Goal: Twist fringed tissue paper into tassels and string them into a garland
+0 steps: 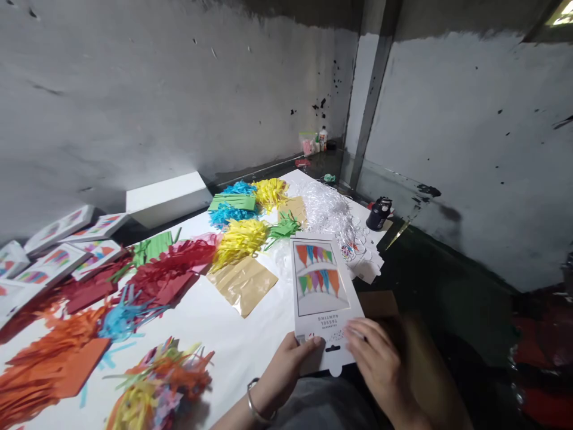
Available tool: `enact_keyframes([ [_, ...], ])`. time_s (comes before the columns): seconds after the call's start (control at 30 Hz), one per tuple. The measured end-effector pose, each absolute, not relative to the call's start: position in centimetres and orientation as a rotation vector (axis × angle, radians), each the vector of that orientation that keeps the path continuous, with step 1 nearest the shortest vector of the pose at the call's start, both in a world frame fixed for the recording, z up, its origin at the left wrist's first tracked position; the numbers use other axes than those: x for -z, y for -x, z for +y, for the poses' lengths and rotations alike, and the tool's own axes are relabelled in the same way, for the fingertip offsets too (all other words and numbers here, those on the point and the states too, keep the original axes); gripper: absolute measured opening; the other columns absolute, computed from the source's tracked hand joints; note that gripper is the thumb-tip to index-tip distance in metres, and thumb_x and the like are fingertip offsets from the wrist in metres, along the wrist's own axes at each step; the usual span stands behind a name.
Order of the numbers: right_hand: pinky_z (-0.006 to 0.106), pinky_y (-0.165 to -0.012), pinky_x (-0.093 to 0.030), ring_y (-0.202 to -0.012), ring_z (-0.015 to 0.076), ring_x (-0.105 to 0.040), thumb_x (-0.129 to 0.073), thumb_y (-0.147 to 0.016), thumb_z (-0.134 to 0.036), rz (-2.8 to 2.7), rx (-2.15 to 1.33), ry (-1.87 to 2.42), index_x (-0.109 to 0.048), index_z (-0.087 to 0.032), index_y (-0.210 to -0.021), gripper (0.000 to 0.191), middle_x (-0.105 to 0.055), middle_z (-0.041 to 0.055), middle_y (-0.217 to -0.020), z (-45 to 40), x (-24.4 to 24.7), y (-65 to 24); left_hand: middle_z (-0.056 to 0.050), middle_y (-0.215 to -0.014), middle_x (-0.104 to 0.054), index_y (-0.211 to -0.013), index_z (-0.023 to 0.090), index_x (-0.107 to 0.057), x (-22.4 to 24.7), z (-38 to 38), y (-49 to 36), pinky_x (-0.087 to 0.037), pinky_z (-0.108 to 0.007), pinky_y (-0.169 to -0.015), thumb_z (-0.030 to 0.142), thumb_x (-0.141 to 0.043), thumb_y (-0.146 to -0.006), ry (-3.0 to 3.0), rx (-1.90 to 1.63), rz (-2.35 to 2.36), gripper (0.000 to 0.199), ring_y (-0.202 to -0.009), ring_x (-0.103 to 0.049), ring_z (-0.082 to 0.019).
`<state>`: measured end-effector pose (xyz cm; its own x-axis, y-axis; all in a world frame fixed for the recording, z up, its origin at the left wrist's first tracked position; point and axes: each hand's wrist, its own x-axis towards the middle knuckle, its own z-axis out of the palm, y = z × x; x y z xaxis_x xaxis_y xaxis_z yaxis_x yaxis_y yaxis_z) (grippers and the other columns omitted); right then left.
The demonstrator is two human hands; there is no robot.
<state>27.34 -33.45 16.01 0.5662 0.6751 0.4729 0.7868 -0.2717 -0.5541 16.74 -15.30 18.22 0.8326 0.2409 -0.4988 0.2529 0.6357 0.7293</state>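
Note:
A white tassel bunting box (320,286), printed with colourful tassels and upside-down lettering, is held tilted above my lap at the table's near edge. The end toward me has a hang slot and a flap sticking out. My left hand (290,364), with a bangle on the wrist, grips the lower left corner, thumb on the printed face. At the lower right edge, my right hand (373,355) has its fingers bent over the box, slightly blurred. Just left of the box lies a tan paper piece (244,285). A mixed-colour tassel bundle (161,388) lies near my left forearm.
White paper covers the table (233,352). Yellow tassels (240,239), red tassels (172,272) and orange tassels (54,358) lie across it. Packed boxes (58,263) pile up at left by a long white box (168,200). White ribbon (324,209) and a black bottle (379,214) are farther back.

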Motion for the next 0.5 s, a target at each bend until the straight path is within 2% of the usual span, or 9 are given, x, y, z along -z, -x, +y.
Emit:
enact_keyframes([
  [0.17, 0.035, -0.08, -0.054, -0.09, 0.02, -0.061, -0.051, -0.092, -0.017, -1.227, 0.017, 1.97, -0.064, -0.024, -0.113, 0.026, -0.065, 0.0064, -0.097, -29.9, -18.4, -25.6, -0.012, -0.093, -0.074, -0.099, 0.011, -0.072, -18.5, -15.6, -16.5, -0.051, -0.034, -0.078, 0.03, -0.074, -0.071, -0.798, 0.021, 0.555, 0.033, -0.082, -0.067, -0.024],
  [0.37, 0.026, -0.074, -0.053, -0.081, 0.0163, -0.062, -0.057, -0.089, -0.019, -1.033, -0.113, 1.929, -0.069, -0.022, -0.094, 0.014, -0.063, 0.0034, -0.086, -30.1, -17.6, -25.4, -0.013, -0.09, -0.073, -0.097, 0.009, -0.072, -18.2, -15.4, -15.9, -0.051, -0.029, -0.071, 0.027, -0.069, -0.075, -0.664, 0.097, 0.558, 0.028, -0.074, -0.066, -0.02],
  [0.5, 0.024, -0.07, -0.052, -0.077, 0.0151, -0.062, -0.053, -0.091, -0.02, -1.028, -0.128, 1.915, -0.07, -0.021, -0.085, 0.018, -0.063, 0.003, -0.081, -29.7, -18.1, -25.1, -0.014, -0.089, -0.073, -0.097, 0.008, -0.071, -18.1, -15.6, -15.8, -0.051, -0.03, -0.071, 0.027, -0.071, -0.074, -0.675, 0.087, 0.542, 0.03, -0.074, -0.067, -0.021],
])
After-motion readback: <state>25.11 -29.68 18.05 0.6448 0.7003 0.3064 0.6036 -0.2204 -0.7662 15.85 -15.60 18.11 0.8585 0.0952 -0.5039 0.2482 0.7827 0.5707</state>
